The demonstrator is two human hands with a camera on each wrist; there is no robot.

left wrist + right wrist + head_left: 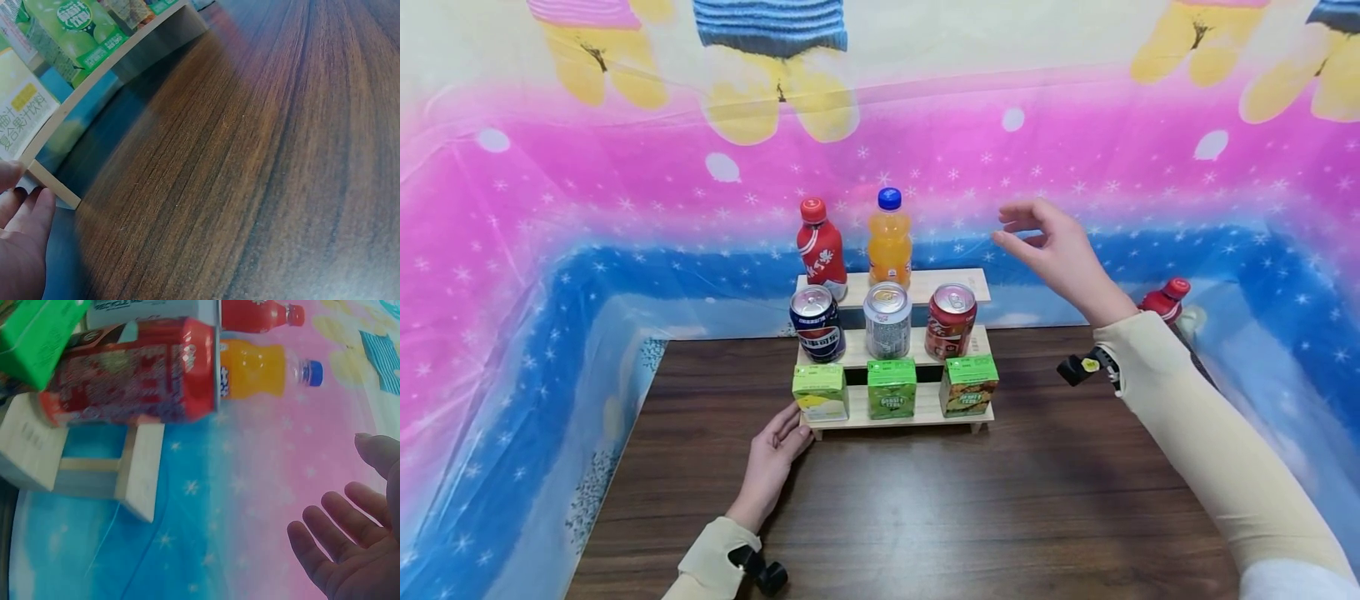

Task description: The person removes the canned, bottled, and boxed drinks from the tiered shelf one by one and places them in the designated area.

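Note:
A three-step wooden rack (929,407) stands on the table. My left hand (769,467) holds its lower left front corner; in the left wrist view the thumb is at the board's end and the fingers are beside the leg (56,185). My right hand (1056,250) hovers to the right of the top step, fingers loosely bent and nothing in them. The top step carries a red-wrapped bottle (822,250) and an orange soda bottle (890,242), with bare board right of them. Below stand a dark blue can (817,329), a silver can (887,325) and a red can (951,325).
On the lowest step sit a yellow-green juice box (821,392), a green juice box (891,390) and a green-and-brown drink box (968,387). Another red-capped bottle (1167,300) shows behind my right forearm. A patterned cloth (955,158) hangs behind the wooden table (925,517).

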